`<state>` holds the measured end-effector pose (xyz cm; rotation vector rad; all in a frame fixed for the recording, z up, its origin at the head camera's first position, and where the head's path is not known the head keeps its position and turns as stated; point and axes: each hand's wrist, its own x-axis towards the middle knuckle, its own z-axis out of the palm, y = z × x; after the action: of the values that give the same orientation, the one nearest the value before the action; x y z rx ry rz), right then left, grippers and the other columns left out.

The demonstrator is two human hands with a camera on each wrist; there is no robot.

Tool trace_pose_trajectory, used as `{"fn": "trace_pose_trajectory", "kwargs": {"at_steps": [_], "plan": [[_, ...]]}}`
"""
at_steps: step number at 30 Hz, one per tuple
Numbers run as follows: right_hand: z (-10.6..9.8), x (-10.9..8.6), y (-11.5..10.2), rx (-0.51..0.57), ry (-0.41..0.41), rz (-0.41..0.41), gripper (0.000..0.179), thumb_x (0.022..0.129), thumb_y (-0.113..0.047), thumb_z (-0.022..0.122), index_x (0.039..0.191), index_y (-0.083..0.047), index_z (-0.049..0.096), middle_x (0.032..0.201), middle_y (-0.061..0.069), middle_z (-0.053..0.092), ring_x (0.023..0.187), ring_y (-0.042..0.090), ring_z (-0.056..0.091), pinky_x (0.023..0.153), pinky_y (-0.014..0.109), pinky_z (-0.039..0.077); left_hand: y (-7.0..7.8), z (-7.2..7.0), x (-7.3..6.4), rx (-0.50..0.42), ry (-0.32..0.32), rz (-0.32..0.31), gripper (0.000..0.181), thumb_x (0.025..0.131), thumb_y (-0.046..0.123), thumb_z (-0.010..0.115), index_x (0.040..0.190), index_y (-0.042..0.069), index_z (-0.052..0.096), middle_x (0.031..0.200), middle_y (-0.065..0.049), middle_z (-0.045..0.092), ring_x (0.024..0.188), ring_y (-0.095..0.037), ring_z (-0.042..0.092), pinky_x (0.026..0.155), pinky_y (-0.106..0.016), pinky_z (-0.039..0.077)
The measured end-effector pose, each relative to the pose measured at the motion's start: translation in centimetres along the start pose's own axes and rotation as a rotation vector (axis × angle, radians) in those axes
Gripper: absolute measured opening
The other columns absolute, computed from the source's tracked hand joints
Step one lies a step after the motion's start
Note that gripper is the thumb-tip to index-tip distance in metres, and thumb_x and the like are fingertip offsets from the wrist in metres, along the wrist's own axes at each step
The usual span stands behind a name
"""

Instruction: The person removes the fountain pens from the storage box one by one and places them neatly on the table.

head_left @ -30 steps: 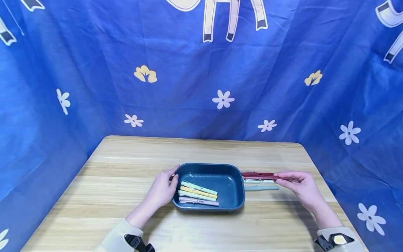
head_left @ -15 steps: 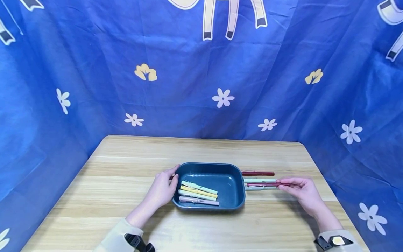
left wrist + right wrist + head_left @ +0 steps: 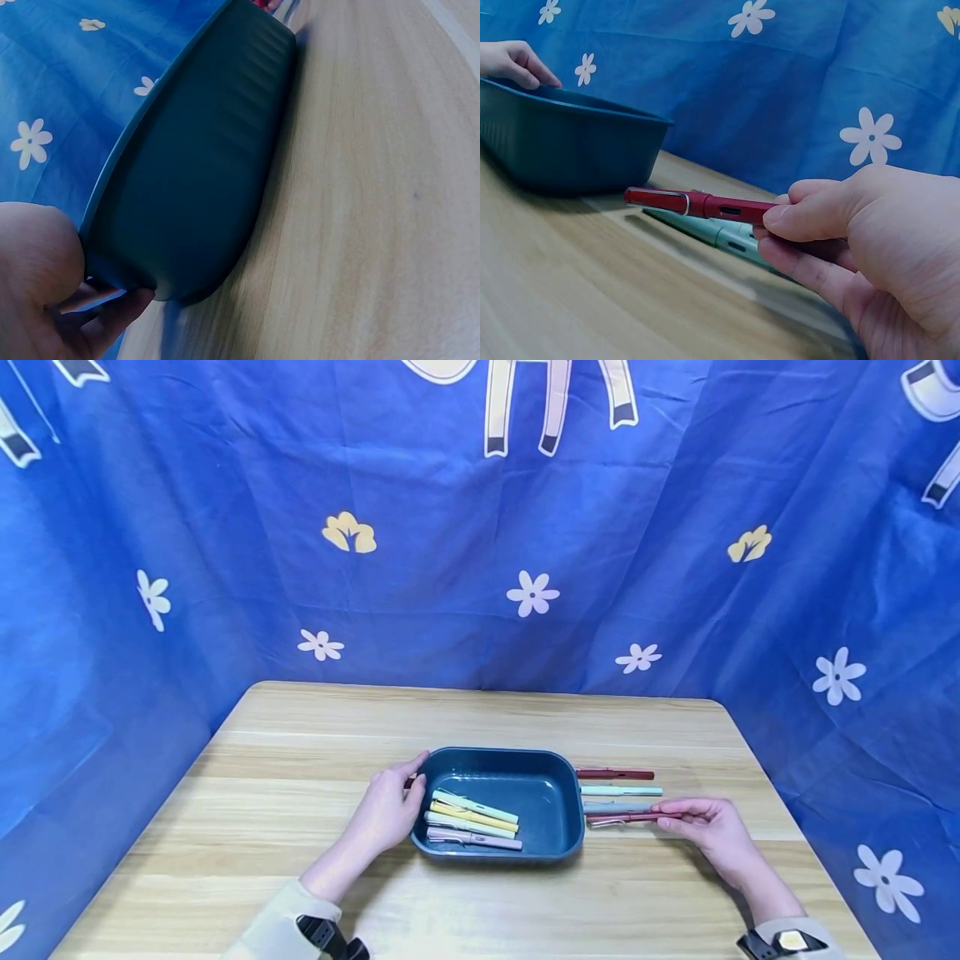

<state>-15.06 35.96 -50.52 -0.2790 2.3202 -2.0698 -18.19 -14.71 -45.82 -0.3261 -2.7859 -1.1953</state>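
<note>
My left hand (image 3: 390, 802) grips the left end of a dark teal plastic basin (image 3: 551, 810); in the left wrist view its fingers (image 3: 120, 319) bend against the wall. Inside the basin lie a mint pen (image 3: 480, 807), a yellow pen (image 3: 480, 817), a pale green pen (image 3: 472, 826) and a lilac pen (image 3: 480, 840). Between thumb and fingers, my right hand (image 3: 712, 835) pinches a red fountain pen (image 3: 716, 208), its capped end toward the basin. The red pen is held just above the table, in front of a blue-green pen (image 3: 615, 807).
Right of the basin, another dark red pen (image 3: 618, 773) and a mint pen (image 3: 622, 791) lie roughly parallel on the wooden table (image 3: 480, 910). A small dark piece (image 3: 409, 783) shows by the left fingers, its kind unclear. A blue patterned curtain (image 3: 450, 543) surrounds the table.
My right hand has carried the red pen from beside the other red pen toward the table's front, past the mint and blue-green pens. The left hand and basin have stayed put.
</note>
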Motion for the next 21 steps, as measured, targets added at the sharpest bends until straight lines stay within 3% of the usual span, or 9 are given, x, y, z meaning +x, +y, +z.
{"fn": "trace_pose_trajectory", "kwargs": {"at_steps": [11, 21], "plan": [[-0.05, -0.2, 0.67, -0.01, -0.029, 0.014, 0.024, 0.086, 0.012, 0.079, 0.109, 0.016, 0.074, 0.108, 0.009, 0.08, 0.101, 0.014, 0.076, 0.086, 0.028, 0.061, 0.07, -0.02, 0.01, 0.002, -0.006, -0.012, 0.046, 0.107, 0.008, 0.058, 0.152, -0.003, 0.054, 0.147, -0.028, 0.057, 0.131, -0.038, 0.06, 0.109, -0.053, 0.048], [-0.26, 0.31, 0.76, -0.17, -0.066, -0.041, 0.022, 0.083, 0.008, 0.084, 0.104, 0.009, 0.079, 0.107, 0.017, 0.078, 0.1, 0.013, 0.075, 0.082, 0.026, 0.062, 0.06, -0.05, 0.0, -0.005, -0.002, -0.005, 0.046, 0.107, 0.008, 0.058, 0.15, -0.005, 0.054, 0.146, -0.028, 0.058, 0.128, -0.038, 0.062, 0.107, -0.052, 0.049]]}}
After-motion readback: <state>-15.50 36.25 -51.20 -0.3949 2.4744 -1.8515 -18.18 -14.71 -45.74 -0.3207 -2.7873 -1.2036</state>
